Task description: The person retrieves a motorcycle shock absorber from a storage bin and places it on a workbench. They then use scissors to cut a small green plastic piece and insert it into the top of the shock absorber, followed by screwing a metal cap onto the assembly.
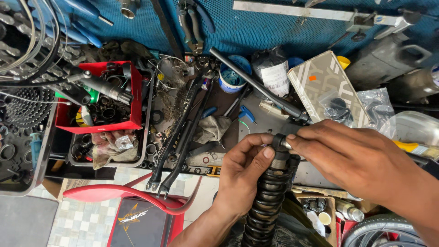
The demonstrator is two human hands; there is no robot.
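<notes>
A black coil-spring shock absorber [267, 201] stands upright at the lower middle of the head view, its metal top end [280, 158] between both hands. My left hand [240, 169] wraps the upper coils from the left, thumb and fingers pinching the top. From the right, my right hand [352, 158] comes in with its fingertips pressed on a small silver part at the shock's top eyelet [280, 141].
A cluttered workbench lies beyond: a red bin [130, 123] of small black parts, a black fork-like frame piece [180, 142], a long black tube [254, 84], a blue tub [231, 77], a patterned box [320, 84], plastic bags [379, 107]. Pliers [194, 27] hang on the blue pegboard. A red bike frame [132, 194] sits below.
</notes>
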